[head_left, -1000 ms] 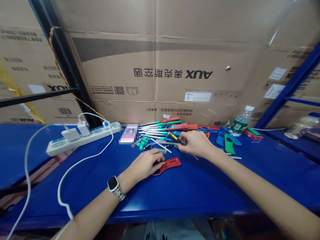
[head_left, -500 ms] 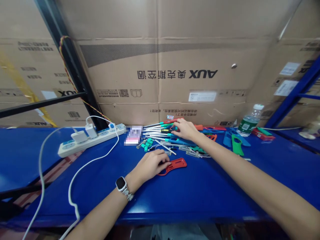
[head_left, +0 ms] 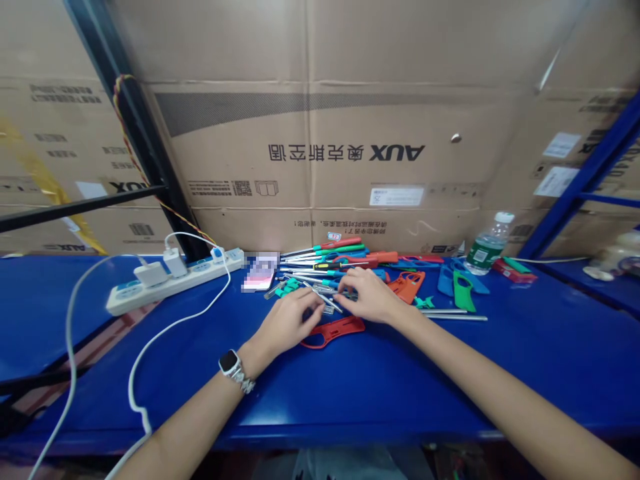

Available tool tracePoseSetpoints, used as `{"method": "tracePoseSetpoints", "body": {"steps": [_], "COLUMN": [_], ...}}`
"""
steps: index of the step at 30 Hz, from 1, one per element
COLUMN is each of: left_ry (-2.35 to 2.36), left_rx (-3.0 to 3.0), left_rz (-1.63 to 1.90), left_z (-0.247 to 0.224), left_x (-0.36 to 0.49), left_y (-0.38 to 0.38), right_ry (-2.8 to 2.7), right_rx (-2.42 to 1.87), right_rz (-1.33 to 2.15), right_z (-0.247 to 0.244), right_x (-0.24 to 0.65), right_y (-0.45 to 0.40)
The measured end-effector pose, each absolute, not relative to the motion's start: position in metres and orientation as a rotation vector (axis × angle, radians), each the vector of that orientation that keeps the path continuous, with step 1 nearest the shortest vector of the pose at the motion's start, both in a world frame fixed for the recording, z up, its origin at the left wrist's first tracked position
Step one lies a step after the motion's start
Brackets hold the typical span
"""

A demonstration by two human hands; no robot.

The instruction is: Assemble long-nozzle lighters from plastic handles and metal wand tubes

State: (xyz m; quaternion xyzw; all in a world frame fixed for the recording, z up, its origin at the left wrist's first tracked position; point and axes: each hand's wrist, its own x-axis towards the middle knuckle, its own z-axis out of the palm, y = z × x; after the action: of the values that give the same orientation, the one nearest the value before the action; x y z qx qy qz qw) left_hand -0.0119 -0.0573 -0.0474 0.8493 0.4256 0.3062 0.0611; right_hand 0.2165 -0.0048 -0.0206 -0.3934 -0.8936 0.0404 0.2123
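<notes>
A red plastic handle shell (head_left: 341, 328) with a loop at one end lies on the blue table. My left hand (head_left: 290, 319), a watch on its wrist, is just left of the shell. Its thumb and fingers are closed together; what they hold, if anything, is hidden. My right hand (head_left: 369, 295) is over small parts behind the shell, fingers curled down with the tips close together. Whatever is between them cannot be made out. Thin metal tubes (head_left: 324, 295) and small green plastic pieces (head_left: 287, 288) lie by the fingertips. Behind are several long-nosed lighters (head_left: 345, 245) and a screwdriver (head_left: 327, 265).
A phone (head_left: 260, 272) lies left of the pile, beside a white power strip (head_left: 175, 279) with cables. Orange (head_left: 409, 285), blue and green handle shells (head_left: 463, 291) lie to the right, with a water bottle (head_left: 486, 248) behind. A large cardboard box (head_left: 240, 220) stands at the back.
My right hand has come back from the lighters towards me and down to the small parts. My left hand has shifted slightly left, and more of the red shell's loop shows.
</notes>
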Motion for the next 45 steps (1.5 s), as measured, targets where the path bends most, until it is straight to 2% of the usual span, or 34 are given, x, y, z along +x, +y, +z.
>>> {"method": "tracePoseSetpoints", "body": {"steps": [6, 12, 20, 39, 42, 45], "left_ry": [1.476, 1.407, 1.488, 1.421, 1.386, 1.361], "left_rx": [2.501, 2.498, 2.382, 2.38, 2.504, 2.687], "left_rz": [0.96, 1.041, 1.088, 1.177, 1.119, 0.915], "left_z": [-0.034, -0.04, -0.047, -0.045, -0.046, -0.042], "left_x": [-0.032, -0.043, -0.073, -0.047, -0.039, -0.024], "left_y": [-0.027, -0.011, -0.012, -0.025, -0.027, -0.025], "right_ry": [-2.66, -2.495, -2.499, -2.499, -2.508, -2.524], "right_rx": [-1.34, -1.478, -1.298, -1.285, -1.241, -1.213], "right_rz": [0.174, 0.327, 0.062, 0.104, 0.09, 0.094], "right_z": [-0.009, -0.011, -0.032, -0.033, -0.033, -0.034], "right_x": [0.193, 0.197, 0.209, 0.2, 0.201, 0.201], "right_y": [-0.01, -0.007, 0.005, 0.021, 0.021, 0.02]}}
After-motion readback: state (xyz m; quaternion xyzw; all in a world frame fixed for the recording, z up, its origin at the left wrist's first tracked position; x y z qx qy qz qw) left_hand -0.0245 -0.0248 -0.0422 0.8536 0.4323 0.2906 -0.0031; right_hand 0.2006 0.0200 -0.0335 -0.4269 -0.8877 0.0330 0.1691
